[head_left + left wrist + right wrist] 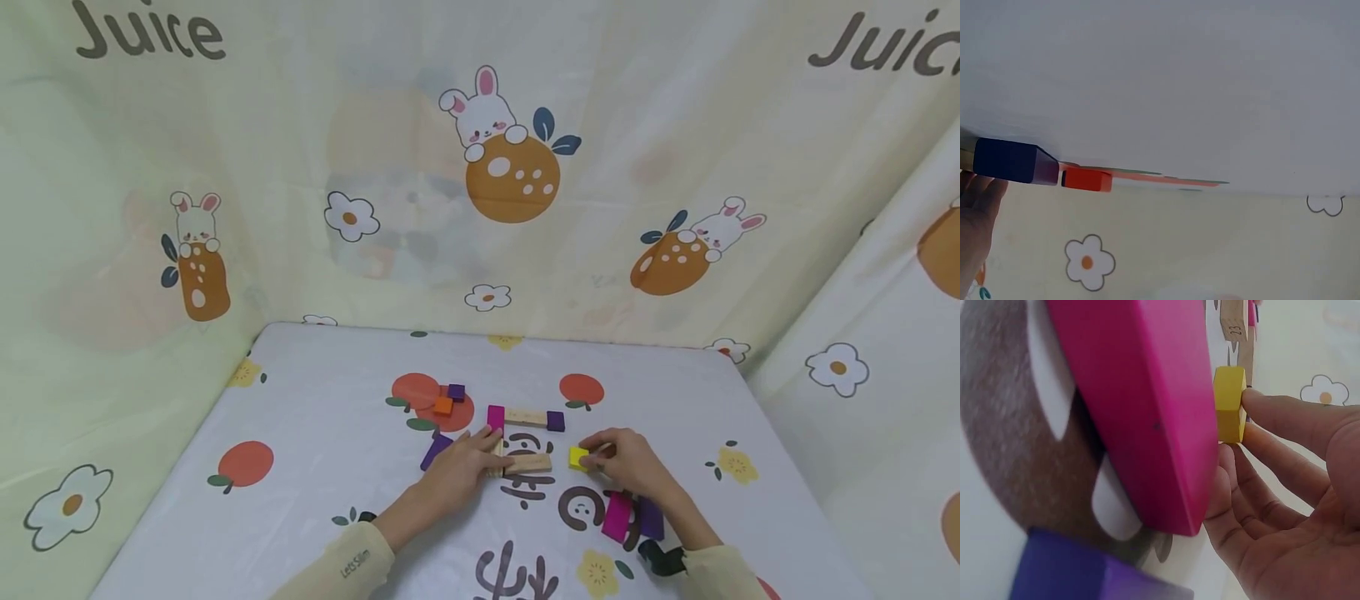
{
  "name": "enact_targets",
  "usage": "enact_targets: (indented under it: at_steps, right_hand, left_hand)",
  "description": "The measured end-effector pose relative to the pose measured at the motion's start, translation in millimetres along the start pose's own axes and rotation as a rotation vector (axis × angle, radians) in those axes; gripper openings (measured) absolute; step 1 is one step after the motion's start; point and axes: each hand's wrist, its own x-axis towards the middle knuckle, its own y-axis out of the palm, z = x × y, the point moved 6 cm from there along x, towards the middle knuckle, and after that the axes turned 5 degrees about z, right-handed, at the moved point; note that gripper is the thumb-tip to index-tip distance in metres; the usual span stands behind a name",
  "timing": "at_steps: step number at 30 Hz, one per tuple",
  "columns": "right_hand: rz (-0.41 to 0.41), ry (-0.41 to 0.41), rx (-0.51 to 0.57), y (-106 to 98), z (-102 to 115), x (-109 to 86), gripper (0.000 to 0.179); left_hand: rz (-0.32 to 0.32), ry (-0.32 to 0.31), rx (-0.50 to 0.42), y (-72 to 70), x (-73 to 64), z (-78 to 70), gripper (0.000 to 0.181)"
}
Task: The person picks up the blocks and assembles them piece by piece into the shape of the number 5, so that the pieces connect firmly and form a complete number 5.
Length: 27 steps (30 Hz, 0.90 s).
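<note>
My right hand pinches a small yellow block between thumb and fingers. The block shows right of a plain wooden block. My left hand lies with extended fingers over the left part of the arrangement, its thumb at that wooden block and fingertips by a pink block. Another wooden block runs along the far side, ending at a small dark purple block. Part of the arrangement's left side is hidden under the left hand. In the left wrist view, a purple block stands near the fingers.
An orange block and a small purple block lie behind the left hand. A larger pink block and a purple block sit near the right wrist. A printed curtain rises behind the table's far edge.
</note>
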Motion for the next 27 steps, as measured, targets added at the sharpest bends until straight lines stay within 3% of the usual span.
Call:
enact_targets:
  at_steps: [17,27]
  right_hand:
    - [0.024,0.008,0.024,10.2,9.8,-0.7,0.023]
    - [0.032,-0.047,0.025,15.5,17.4,2.5,0.022]
  left_hand:
    - [-0.001,0.000,0.020,1.4,1.1,-1.7,0.035]
    - [-0.014,-0.002,0.020,0.6,0.8,-1.0,0.035]
